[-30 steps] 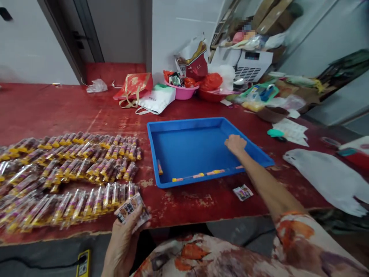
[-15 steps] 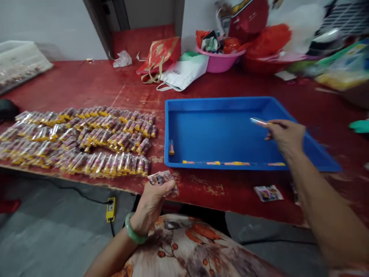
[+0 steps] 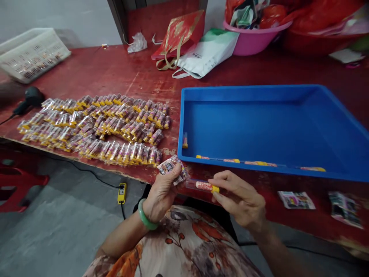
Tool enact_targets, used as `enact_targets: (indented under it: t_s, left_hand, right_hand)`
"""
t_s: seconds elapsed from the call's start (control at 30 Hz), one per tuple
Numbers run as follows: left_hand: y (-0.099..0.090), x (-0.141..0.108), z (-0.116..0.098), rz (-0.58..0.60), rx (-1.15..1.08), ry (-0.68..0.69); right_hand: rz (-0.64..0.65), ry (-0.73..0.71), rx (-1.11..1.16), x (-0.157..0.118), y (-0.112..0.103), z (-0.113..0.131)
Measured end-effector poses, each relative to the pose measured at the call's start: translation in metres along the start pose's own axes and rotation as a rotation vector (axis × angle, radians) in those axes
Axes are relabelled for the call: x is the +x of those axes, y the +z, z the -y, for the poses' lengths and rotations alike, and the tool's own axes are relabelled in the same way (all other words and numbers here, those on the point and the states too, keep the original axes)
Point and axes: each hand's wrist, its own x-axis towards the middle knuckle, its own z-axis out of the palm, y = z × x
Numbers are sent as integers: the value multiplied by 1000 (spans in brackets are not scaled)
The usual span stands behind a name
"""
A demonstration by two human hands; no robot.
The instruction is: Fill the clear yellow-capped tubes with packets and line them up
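Between thumb and fingers my left hand (image 3: pixel 163 190) grips a small stack of printed cards (image 3: pixel 170 166), just off the tray's near left corner. My right hand (image 3: pixel 242 198) pinches a clear tube (image 3: pixel 203 185) by its yellow cap. The tube lies level, red and white inside, its clear end close to the cards; whether they touch I cannot tell. Behind both hands is a blue tray (image 3: pixel 248 92), with several similar tubes (image 3: pixel 256 163) along its near wall and one tube (image 3: pixel 185 140) at its left wall. To the left, rows of yellow-capped tubes (image 3: pixel 123 152) cover the table.
Printed packets (image 3: pixel 296 200) lie near the table's front edge at right. A black handheld device (image 3: pixel 30 98) and a white basket (image 3: pixel 34 57) stand at left. Bags (image 3: pixel 207 57) and a pink basin (image 3: pixel 253 40) sit at the back. A yellow power socket (image 3: pixel 122 193) hangs below the edge.
My right hand has come from above the tray leftward and down to beside my left hand, bringing the tube. The left hand still holds the cards. The view has shifted.
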Motion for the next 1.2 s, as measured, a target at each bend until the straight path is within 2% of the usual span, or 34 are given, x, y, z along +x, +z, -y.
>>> enact_targets:
  t_s: [0.07, 0.2, 0.3, 0.57, 0.77, 0.9, 1.03, 1.2]
  left_hand:
    - [1, -1, 0, -15, -33, 1]
    - [2, -3, -1, -101, -87, -7]
    - [3, -4, -3, -124, -99, 9]
    - [0, -4, 4, -24, 3, 124]
    - [2, -11, 1, -10, 34, 211]
    - [4, -17, -3, 29, 47, 240]
    - [2, -19, 0, 39, 95, 193]
    - [-2, -25, 4, 124, 138, 75]
  right_hand:
    - [-56, -106, -157, 3, 4, 2]
    - [-163, -221, -395, -3, 15, 6]
    - [-188, -299, -613, -11, 24, 5]
    - [-202, -424, -917, -24, 41, -3]
    - [-169, -285, -652, -26, 46, -1]
    - [-233, -251, -672, -31, 52, -1]
    - [-220, -240, -657, -25, 58, 2]
    - [-205, -141, -383, 5, 54, 13]
